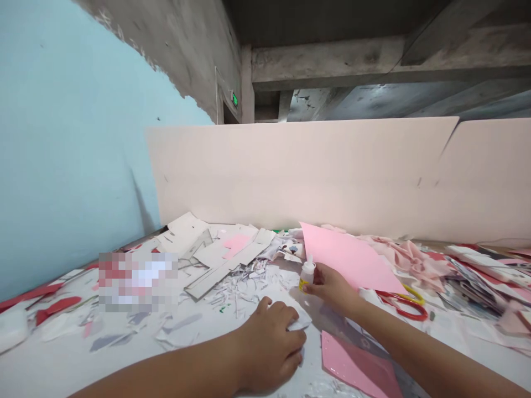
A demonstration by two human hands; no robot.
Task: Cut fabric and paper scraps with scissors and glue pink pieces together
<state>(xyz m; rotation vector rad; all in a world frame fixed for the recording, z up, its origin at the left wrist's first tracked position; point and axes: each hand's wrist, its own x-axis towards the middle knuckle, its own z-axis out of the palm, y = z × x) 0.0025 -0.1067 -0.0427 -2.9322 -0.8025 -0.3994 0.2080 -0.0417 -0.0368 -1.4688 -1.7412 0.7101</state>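
The left hand (271,345) lies at white paper (302,319); whether it grips any, I cannot tell. Rightward, one small white bottle (307,272), yellow-labelled, nozzle up, is pinched in the right hand (334,288), between two pink sheets (352,257).

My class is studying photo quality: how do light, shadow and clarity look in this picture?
Head view: dim ceiling above, brighter tabletop below; head view: shadow beneath the right hand and over part of the lower pink piece, which shows small glints; head view: a pixelated patch at left hides detail.
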